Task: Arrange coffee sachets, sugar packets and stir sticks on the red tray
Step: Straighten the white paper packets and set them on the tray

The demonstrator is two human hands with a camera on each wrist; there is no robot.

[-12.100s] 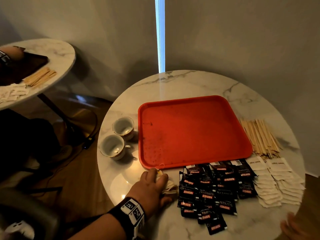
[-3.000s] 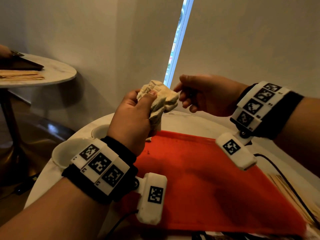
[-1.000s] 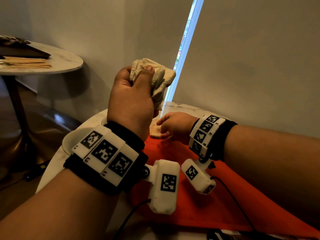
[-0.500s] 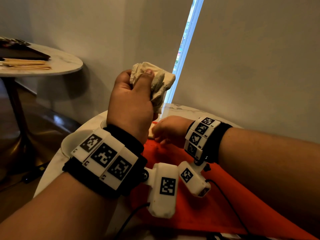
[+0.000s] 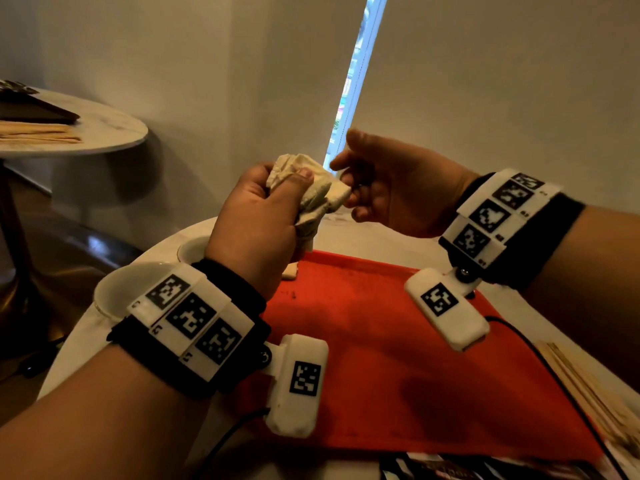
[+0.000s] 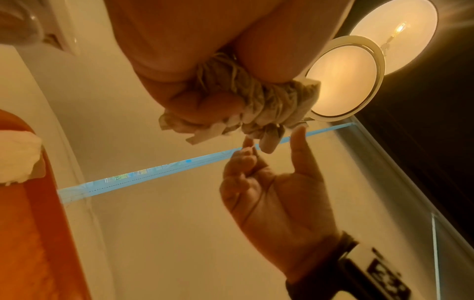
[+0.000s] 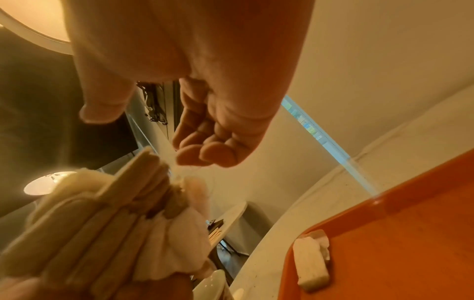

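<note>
My left hand (image 5: pixel 277 181) is raised above the table and grips a crumpled beige tissue wad (image 5: pixel 311 192). My right hand (image 5: pixel 349 181) hovers just right of the wad. Its fingers are loosely curled and its thumb stands apart, and the fingertips reach the wad's hanging end (image 6: pixel 268 142) without pinching it. The red tray (image 5: pixel 398 358) lies below with a small folded tissue piece (image 5: pixel 290 271) on its far left corner. Dark coffee sachets (image 5: pixel 443 469) show at the bottom edge, and wooden stir sticks (image 5: pixel 581 379) lie right of the tray. No sugar packets are in view.
Two white cups (image 5: pixel 117 292) (image 5: pixel 192 247) stand left of the tray on the round marble table (image 5: pixel 363 237). A second round table (image 5: pixel 104 129) at the far left carries more sticks (image 5: pixel 38 133) and a dark tray. A wall and blind are close behind.
My right hand has let go of the tissue piece on the tray's corner and risen to the wad. My left hand has come down a little with the wad.
</note>
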